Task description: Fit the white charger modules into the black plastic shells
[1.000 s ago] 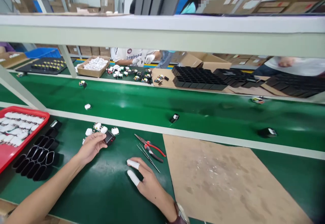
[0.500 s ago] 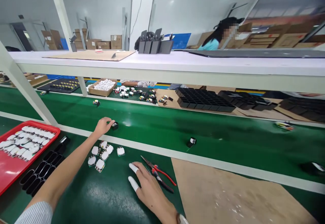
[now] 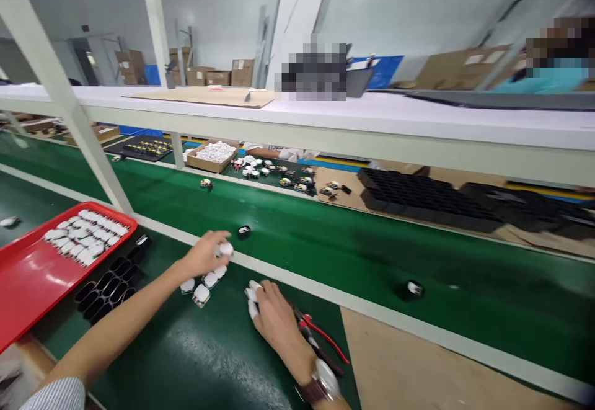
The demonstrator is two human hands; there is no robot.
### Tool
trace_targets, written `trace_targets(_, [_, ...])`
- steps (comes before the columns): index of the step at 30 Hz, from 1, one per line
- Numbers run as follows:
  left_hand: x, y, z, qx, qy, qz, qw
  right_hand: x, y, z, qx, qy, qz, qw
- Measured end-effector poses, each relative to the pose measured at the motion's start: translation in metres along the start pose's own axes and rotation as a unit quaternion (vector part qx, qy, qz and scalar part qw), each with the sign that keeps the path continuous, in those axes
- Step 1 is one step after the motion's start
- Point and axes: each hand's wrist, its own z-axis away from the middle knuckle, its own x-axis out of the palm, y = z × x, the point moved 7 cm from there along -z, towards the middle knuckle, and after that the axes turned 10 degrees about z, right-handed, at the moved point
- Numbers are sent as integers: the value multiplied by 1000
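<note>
while the left hand (image 3: 207, 254) curls part-open at a white-topped board (image 3: 227, 249) beside the rail (image 3: 316, 292), hold unconfirmed, and the right hand (image 3: 274, 312) is loosely open, nothing visibly held, an edge-only pinch should best spare neighbouring boards (image 3: 201, 294).

No text I can read anywhere. Tall brown cardboard carton (image 3: 242, 74), far left: white label, print too small. Wide brown cardboard carton (image 3: 450, 72), far right: white labels, same. Oval black plastic shell (image 3: 143, 240), near left: pale patch, markings unreadable. My round-dialled wristwatch (image 3: 328, 378), near: face blurred.
</note>
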Motion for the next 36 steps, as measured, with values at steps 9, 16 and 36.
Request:
trace_targets(9, [14,53,110,111,-119,-10,987,-18,16,63,12,63,-117,991])
trace_targets(16, [-135,-53,112,-127,82,-229,961,-26,7,61,32,41,-133,990])
trace_targets(36, [-39,83,137,151,4,6,988,-46,-13,113,-26,23,-99,995])
